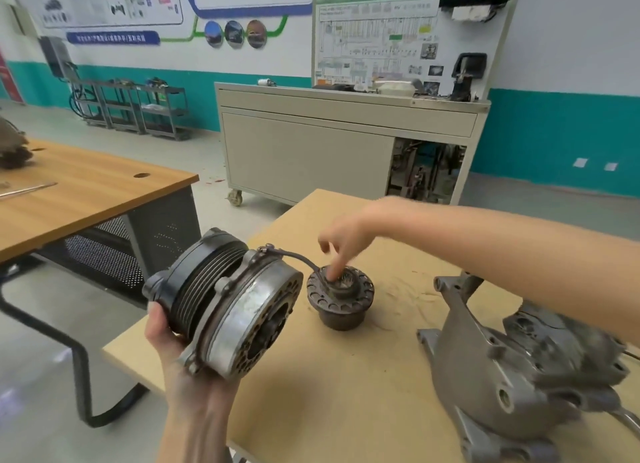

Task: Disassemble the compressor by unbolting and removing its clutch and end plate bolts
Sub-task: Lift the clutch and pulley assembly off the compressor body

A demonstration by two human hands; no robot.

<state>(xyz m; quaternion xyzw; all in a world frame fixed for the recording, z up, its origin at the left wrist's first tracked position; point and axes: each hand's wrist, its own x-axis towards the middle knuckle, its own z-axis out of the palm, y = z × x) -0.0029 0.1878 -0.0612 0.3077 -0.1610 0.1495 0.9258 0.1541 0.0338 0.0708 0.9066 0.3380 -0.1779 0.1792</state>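
Compressor clutch assembly (221,307), at 8 o'clock off the desk (346,410), sits clasped in the grip of the left hand (169,341). The right hand (341,243) holds nothing, one straight finger touching the loose hub (341,298) at centre. Teardown seems well along; any remaining bolts would want a tool.

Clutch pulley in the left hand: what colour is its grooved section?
Black, on the clutch pulley gripped by the left hand; head view.

One head-worn wide-angle view, looked forward and down across a tan worktable (346,393), sat close to the left hand (162,327) holding the clutch assembly (242,307) at lower left, right hand (343,237) lay mid-frame, workshop wall (571,47) filled the top.
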